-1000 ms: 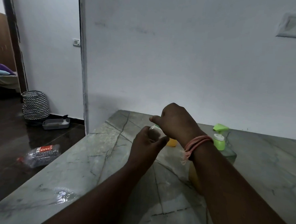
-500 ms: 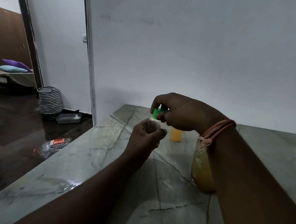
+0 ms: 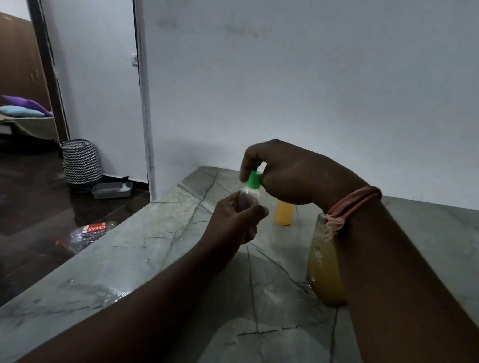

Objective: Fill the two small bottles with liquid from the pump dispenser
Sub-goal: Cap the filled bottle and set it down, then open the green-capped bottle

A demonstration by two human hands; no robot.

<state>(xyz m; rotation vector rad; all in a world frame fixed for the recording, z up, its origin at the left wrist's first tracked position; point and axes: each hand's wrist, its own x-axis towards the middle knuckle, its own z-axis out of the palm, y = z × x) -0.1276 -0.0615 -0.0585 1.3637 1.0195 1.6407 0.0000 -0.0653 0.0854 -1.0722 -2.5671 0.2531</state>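
Observation:
My left hand [image 3: 235,221] grips a small clear bottle [image 3: 248,199] upright above the stone counter [image 3: 151,254]. My right hand [image 3: 291,173] pinches the bottle's green cap [image 3: 253,180] from above with thumb and fingers. A second small bottle [image 3: 283,214] full of yellow liquid stands on the counter just behind, its top hidden by my right hand. The large dispenser bottle [image 3: 322,271] of yellow liquid stands to the right, its pump head hidden behind my right forearm.
A white wall rises behind the counter. The counter's left edge drops to a dark floor with a crumpled plastic bottle [image 3: 87,233], a grey tray [image 3: 111,190] and a zigzag-patterned basket [image 3: 81,162]. A doorway opens at far left.
The view has tilted and shifted, hiding the dispenser's green pump behind my right arm. My right hand has moved onto the green cap of the clear bottle that my left hand keeps holding.

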